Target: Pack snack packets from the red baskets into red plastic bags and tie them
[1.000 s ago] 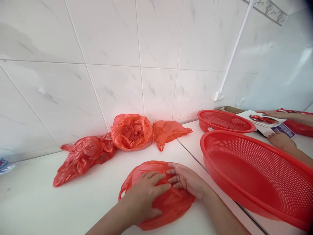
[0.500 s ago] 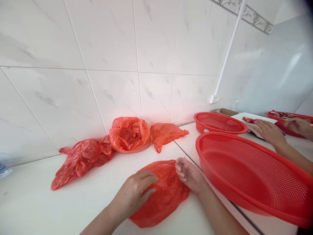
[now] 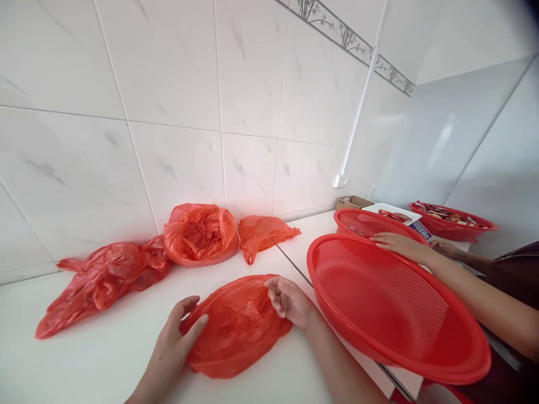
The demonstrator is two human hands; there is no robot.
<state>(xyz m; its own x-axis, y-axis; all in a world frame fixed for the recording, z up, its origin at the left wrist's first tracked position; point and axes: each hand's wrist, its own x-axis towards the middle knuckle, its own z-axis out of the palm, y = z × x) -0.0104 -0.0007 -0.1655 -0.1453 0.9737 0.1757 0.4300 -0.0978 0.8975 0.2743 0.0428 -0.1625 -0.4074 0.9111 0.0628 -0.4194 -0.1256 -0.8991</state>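
A red plastic bag (image 3: 236, 331) lies spread and crumpled on the white table between my two hands. At its left edge my left hand (image 3: 172, 336) is open, with thumb and fingers apart and the thumb over the bag's edge. My right hand (image 3: 290, 300) rests by the bag's upper right edge, palm facing inward. Its fingers are loosely curled and grip nothing that I can see. Behind this bag stands a rolled-open red bag (image 3: 201, 234) with crumpled red plastic inside.
Against the wall lie a bundled red bag (image 3: 109, 275) and a smaller flat one (image 3: 265, 233). To my right is a large red oval basket (image 3: 379, 303), a second basket (image 3: 370, 221) behind it. A co-worker's hand (image 3: 400, 246) reaches over them. A filled red basket (image 3: 452, 221) stands farther back.
My view has swung right. My left hand has moved from over the bag to its left edge, its fingers spreading. The co-worker's near hand has moved from the white surface to the baskets.
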